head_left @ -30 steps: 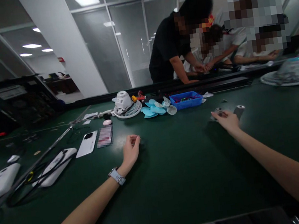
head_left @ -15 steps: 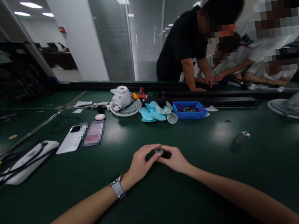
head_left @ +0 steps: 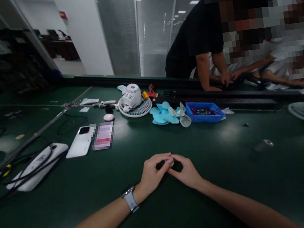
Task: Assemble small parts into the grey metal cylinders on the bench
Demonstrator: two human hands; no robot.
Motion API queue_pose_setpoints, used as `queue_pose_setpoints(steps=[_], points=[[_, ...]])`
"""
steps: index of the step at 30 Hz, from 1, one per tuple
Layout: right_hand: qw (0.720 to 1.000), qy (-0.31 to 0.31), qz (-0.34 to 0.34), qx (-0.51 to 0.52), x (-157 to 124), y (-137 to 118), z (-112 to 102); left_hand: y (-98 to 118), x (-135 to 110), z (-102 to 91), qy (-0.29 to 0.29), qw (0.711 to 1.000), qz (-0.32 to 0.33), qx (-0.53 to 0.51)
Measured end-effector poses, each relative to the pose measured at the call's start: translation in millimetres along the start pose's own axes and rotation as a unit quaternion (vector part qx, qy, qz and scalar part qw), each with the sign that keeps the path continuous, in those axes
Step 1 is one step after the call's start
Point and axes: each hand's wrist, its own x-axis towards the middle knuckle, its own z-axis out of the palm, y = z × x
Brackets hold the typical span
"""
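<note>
The dark green worktop [head_left: 93,180] fills the view. A person in a black shirt [head_left: 195,38] leans on its far edge, their hands well apart from the wearer's. Along the far side stand a white fan guard with its motor housing [head_left: 134,103], a blue tray [head_left: 206,119] and, between them, pale blue fan blades [head_left: 164,115]. A white phone [head_left: 81,141] lies to the left.

Straight ahead, near the worktop's middle, the left hand [head_left: 152,175] and the right hand [head_left: 187,172] meet fingertip to fingertip. Both are pinched on a small pale part [head_left: 171,162] held between them just above the surface. It is mostly hidden, so I cannot tell its long axis. A small grey cylinder [head_left: 263,145] lies on its side well off to the right, pale end turned away, nearer the right hand.
</note>
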Motion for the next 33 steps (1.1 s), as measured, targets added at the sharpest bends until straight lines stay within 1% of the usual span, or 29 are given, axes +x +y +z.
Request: queue_pose_setpoints(steps=[4,7,11,14,16,19,22,24,25,29,31,33], points=[[1.0,0.006,0.007,-0.011,-2.2,-2.4,1.4,2.5,2.6,-1.4,-0.009,1.0,-0.002,0.011],[1.0,0.014,0.01,-0.014,-1.7,-3.2,0.4,4.9,8.5,-3.8,-0.027,0.999,0.004,0.032],[0.999,0.034,-0.002,-0.019,0.7,0.9,-0.9,3.6,16.9,-6.9,-0.065,0.994,0.035,0.078],[0.999,0.024,-0.01,-0.025,1.6,4.9,-1.7,3.7,18.7,-6.5,-0.064,0.989,0.063,0.12],[0.999,0.018,-0.025,-0.021,1.4,6.5,-2.5,7.1,19.2,-5.8,-0.052,0.986,0.078,0.137],[0.999,0.018,-0.047,-0.009,1.3,8.0,-2.8,13.8,22.7,-9.0,-0.029,0.988,0.089,0.126],[0.998,0.032,-0.046,-0.004,0.0,8.2,-1.9,13.0,23.9,-18.3,0.055,0.99,0.07,0.112],[0.998,0.04,-0.046,-0.005,-0.9,7.2,-1.3,5.4,20.2,-25.8,0.077,0.988,0.055,0.121],[0.998,0.043,-0.047,-0.007,-1.0,6.7,-1.1,-0.5,17.5,-29.3,0.066,0.988,0.047,0.133],[0.998,0.045,-0.048,-0.015,0.2,4.9,-0.6,-26.1,9.0,-37.1,-0.028,0.979,0.02,0.2],[0.998,0.043,-0.047,-0.018,-0.1,4.2,-0.9,-33.0,8.2,-36.8,-0.05,0.974,0.023,0.221],[0.998,0.047,-0.041,-0.022,-2.0,4.3,-3.0,-35.4,8.7,-35.3,-0.064,0.969,0.03,0.236]])
